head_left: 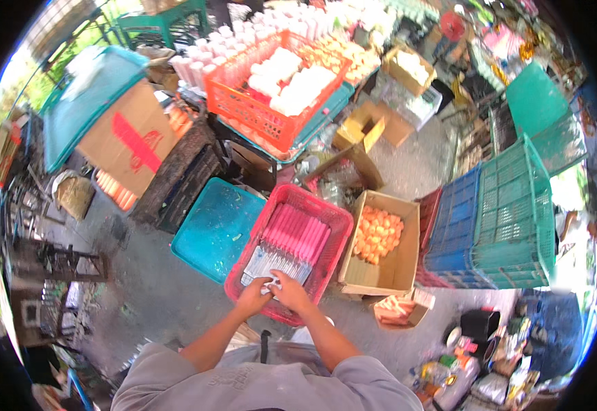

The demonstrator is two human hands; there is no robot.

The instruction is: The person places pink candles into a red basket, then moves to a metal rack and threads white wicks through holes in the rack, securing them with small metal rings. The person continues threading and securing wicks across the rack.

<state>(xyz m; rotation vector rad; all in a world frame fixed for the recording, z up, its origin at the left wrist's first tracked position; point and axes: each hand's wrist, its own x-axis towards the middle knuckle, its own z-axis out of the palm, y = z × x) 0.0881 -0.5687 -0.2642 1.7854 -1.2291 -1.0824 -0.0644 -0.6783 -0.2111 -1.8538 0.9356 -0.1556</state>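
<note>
In front of me stands a red plastic crate (pixel 343 222). A row of pink sticks (pixel 300 229), which look like candles, lies in its far part. Nearer to me in the crate is a layer of silvery, clear-wrapped sticks (pixel 279 262). My left hand (pixel 252 297) and my right hand (pixel 290 290) meet over the near end of this layer. The fingers of both are bent and drawn together, almost touching. Whatever they pinch is too small to make out.
Left of the crate lies a turquoise tray (pixel 216 226). To its right, a cardboard box (pixel 408 240) holds small orange pieces. Blue (pixel 453 219) and green crates (pixel 514 205) stand farther right. Beyond, an orange crate (pixel 257 123) holds white bundles.
</note>
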